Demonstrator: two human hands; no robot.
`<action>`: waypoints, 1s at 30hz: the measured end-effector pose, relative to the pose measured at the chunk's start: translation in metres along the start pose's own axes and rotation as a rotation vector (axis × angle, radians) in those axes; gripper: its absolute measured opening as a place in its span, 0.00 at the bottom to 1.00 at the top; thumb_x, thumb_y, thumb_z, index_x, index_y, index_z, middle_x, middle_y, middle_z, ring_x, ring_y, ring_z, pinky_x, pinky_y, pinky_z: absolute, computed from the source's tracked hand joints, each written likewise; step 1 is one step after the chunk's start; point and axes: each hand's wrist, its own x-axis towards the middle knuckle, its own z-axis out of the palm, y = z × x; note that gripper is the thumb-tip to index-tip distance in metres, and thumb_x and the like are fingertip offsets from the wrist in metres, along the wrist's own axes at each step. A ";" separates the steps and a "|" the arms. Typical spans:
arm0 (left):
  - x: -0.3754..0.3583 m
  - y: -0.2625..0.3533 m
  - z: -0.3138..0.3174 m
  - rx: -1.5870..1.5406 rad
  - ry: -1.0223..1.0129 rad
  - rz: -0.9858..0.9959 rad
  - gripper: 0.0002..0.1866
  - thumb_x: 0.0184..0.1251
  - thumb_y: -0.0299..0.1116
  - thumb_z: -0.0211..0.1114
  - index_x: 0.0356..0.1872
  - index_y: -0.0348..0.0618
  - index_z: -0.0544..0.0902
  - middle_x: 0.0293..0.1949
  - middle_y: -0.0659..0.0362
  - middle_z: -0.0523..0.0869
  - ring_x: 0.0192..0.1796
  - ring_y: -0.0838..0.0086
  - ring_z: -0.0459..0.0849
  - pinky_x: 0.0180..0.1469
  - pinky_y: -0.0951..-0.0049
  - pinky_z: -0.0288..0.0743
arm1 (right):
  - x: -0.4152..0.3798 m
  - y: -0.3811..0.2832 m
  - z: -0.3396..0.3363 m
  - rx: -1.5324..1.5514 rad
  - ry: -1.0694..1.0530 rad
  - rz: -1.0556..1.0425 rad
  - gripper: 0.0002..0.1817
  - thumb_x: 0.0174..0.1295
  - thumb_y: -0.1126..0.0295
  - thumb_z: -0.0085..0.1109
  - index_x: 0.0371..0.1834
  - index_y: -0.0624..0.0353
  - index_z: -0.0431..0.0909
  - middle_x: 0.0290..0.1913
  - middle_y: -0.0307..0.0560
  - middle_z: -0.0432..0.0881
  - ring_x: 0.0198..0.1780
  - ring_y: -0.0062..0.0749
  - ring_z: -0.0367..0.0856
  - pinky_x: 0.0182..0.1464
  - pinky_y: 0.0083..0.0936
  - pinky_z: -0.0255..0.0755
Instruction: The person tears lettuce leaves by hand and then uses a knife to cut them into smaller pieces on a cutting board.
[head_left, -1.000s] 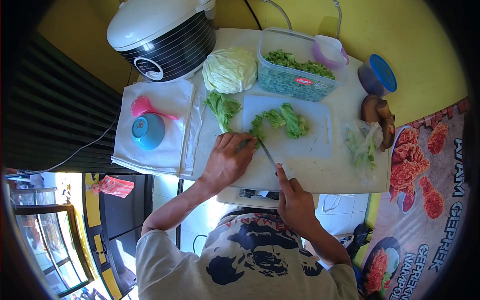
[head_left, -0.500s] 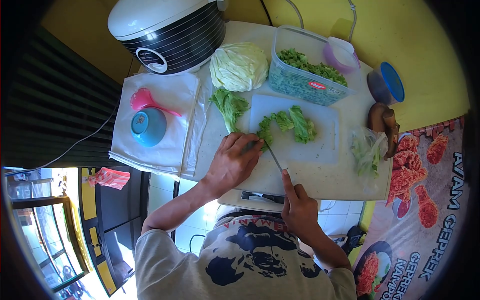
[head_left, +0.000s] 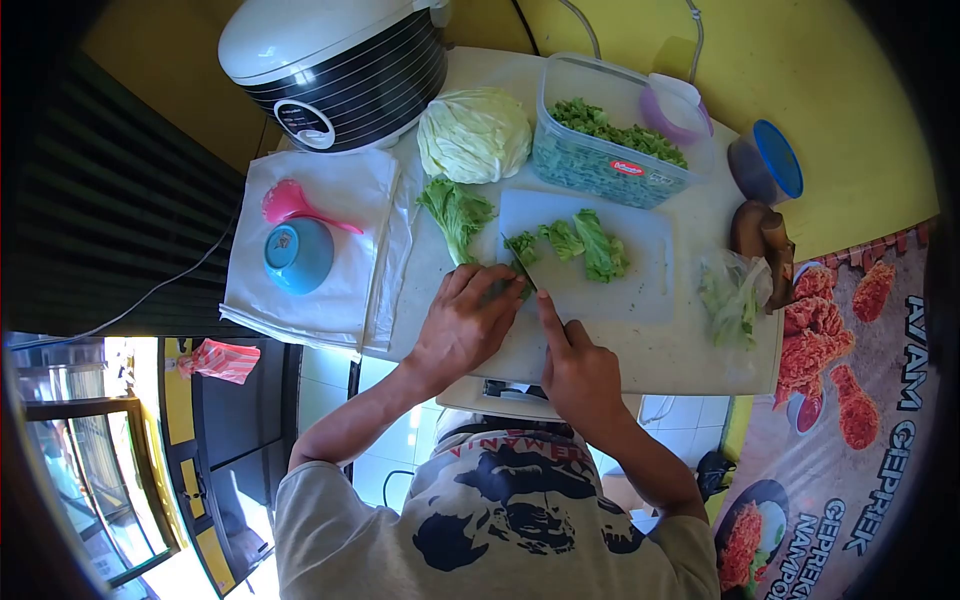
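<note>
My right hand grips a knife, its index finger stretched along the top near the handle. The blade points away to the upper left, beside the fingertips of my left hand. Those fingers are curled down at the near left edge of the white cutting board, pressing on lettuce that they mostly hide. Just beyond the blade lies a small cut piece of lettuce. Farther right on the board are another small clump and a larger lettuce piece. A whole lettuce leaf rests left of the board.
A pale cabbage and a clear tub of chopped greens stand behind the board. At left are a rice cooker, a blue bowl and a pink ladle. A plastic bag of greens lies right.
The knife and right hand have moved up and left, bringing the blade farther over the lettuce by the left fingertips. My left hand stays nearly in place.
</note>
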 end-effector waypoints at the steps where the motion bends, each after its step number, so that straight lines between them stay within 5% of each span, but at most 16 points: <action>1: 0.000 0.000 0.001 -0.001 0.009 -0.006 0.17 0.62 0.27 0.76 0.54 0.42 0.90 0.53 0.57 0.86 0.53 0.58 0.83 0.58 0.59 0.79 | -0.006 0.003 -0.002 0.009 0.000 -0.009 0.46 0.57 0.77 0.63 0.85 0.53 0.61 0.34 0.50 0.79 0.21 0.44 0.82 0.25 0.40 0.80; 19: 0.003 -0.003 -0.006 -0.049 0.097 -0.070 0.17 0.65 0.26 0.74 0.55 0.44 0.87 0.50 0.57 0.87 0.52 0.62 0.84 0.60 0.56 0.73 | -0.025 0.024 -0.012 0.119 0.132 0.077 0.41 0.66 0.78 0.60 0.85 0.54 0.60 0.32 0.49 0.77 0.22 0.42 0.79 0.26 0.40 0.78; 30: -0.009 0.000 -0.007 0.076 0.048 0.024 0.10 0.60 0.29 0.78 0.43 0.50 0.93 0.46 0.65 0.89 0.49 0.68 0.85 0.63 0.57 0.72 | -0.047 0.000 0.001 0.223 0.030 0.006 0.40 0.66 0.78 0.58 0.85 0.57 0.60 0.34 0.48 0.76 0.22 0.43 0.78 0.25 0.40 0.78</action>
